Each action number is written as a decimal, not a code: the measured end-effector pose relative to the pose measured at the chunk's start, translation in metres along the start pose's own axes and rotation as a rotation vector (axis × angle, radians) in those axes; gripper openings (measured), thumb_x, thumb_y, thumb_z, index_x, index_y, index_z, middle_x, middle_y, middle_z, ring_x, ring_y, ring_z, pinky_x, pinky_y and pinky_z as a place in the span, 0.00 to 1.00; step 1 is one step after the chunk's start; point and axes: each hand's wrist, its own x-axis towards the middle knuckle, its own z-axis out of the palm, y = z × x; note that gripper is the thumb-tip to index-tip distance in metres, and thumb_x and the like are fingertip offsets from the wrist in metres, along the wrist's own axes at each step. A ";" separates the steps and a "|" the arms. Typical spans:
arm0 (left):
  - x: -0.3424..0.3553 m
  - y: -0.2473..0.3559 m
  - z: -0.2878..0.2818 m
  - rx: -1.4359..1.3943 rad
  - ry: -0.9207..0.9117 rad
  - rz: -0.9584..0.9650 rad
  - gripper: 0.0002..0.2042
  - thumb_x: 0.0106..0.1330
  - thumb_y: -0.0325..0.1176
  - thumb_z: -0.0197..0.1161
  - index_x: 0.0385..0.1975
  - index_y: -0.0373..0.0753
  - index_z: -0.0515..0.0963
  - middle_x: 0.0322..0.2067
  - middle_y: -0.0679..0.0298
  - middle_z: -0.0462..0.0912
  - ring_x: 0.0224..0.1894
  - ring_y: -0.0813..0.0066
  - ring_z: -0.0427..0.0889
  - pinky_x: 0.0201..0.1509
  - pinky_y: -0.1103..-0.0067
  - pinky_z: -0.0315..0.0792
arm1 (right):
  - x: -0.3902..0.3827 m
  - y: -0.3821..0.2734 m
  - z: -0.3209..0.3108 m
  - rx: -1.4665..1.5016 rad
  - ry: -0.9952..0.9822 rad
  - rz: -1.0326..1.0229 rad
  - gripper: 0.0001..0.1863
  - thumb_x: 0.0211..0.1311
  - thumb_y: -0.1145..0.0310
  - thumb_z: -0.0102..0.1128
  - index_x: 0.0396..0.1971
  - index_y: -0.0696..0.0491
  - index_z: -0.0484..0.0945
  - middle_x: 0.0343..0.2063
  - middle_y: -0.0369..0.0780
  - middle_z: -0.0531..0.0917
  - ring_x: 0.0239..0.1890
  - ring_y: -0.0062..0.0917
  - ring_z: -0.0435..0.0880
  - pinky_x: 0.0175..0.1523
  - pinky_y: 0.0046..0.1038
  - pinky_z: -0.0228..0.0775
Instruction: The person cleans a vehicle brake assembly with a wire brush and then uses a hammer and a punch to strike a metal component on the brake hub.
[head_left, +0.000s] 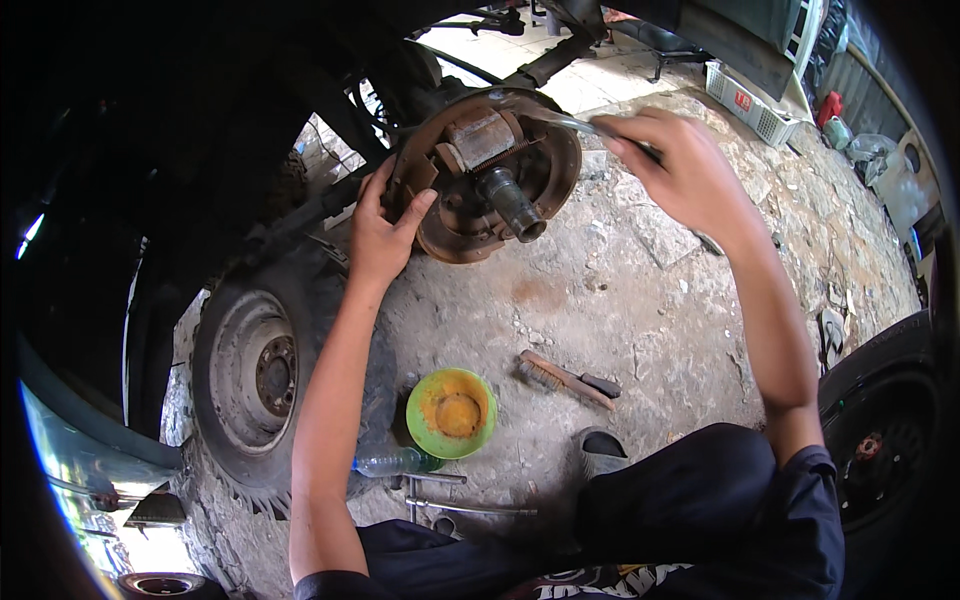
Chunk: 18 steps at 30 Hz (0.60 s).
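A rusty brown drum brake assembly (462,215) hangs under the vehicle, with a hub spindle (512,207), a spring and a grey block-like part (480,138) on its face. My left hand (385,228) grips its left rim, thumb on the front and fingers partly hidden behind. My right hand (680,172) is closed round the dark handle of a slim tool with a light metal blade (562,119). Its tip reaches the upper right of the brake assembly; whether it touches is hard to see. Slight blur hides the tool's exact kind.
Below lie a wire brush (565,379), a green bowl (476,428) with orange-brown residue, a plastic bottle (390,461) and a metal wrench (470,508). A wheel (248,375) lies at left, another tyre (880,430) at right. A white basket (750,105) stands far right.
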 end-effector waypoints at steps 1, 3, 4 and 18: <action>0.000 0.001 0.001 0.004 0.001 0.007 0.31 0.62 0.40 0.69 0.62 0.33 0.68 0.56 0.59 0.73 0.56 0.69 0.73 0.55 0.73 0.72 | 0.011 0.005 0.001 -0.110 0.058 -0.153 0.12 0.62 0.73 0.57 0.43 0.56 0.83 0.33 0.48 0.84 0.33 0.39 0.83 0.37 0.38 0.72; 0.000 0.000 0.001 0.022 0.009 0.020 0.31 0.62 0.41 0.69 0.62 0.34 0.68 0.56 0.60 0.73 0.56 0.69 0.73 0.54 0.73 0.72 | 0.032 0.007 0.018 -0.092 0.063 -0.174 0.14 0.59 0.74 0.55 0.43 0.52 0.83 0.30 0.50 0.83 0.33 0.46 0.82 0.39 0.43 0.72; 0.001 0.000 0.002 0.028 0.010 0.026 0.31 0.62 0.41 0.69 0.62 0.34 0.68 0.56 0.59 0.73 0.56 0.68 0.73 0.54 0.73 0.72 | 0.040 0.012 0.026 -0.099 0.069 -0.182 0.14 0.58 0.75 0.55 0.43 0.52 0.84 0.29 0.50 0.83 0.33 0.46 0.82 0.39 0.44 0.72; -0.006 0.005 -0.005 0.207 -0.007 0.082 0.33 0.63 0.41 0.67 0.65 0.35 0.63 0.57 0.55 0.72 0.59 0.63 0.73 0.60 0.70 0.68 | -0.084 0.072 0.125 0.464 0.287 0.155 0.10 0.69 0.68 0.54 0.41 0.61 0.77 0.19 0.34 0.75 0.19 0.15 0.67 0.24 0.22 0.59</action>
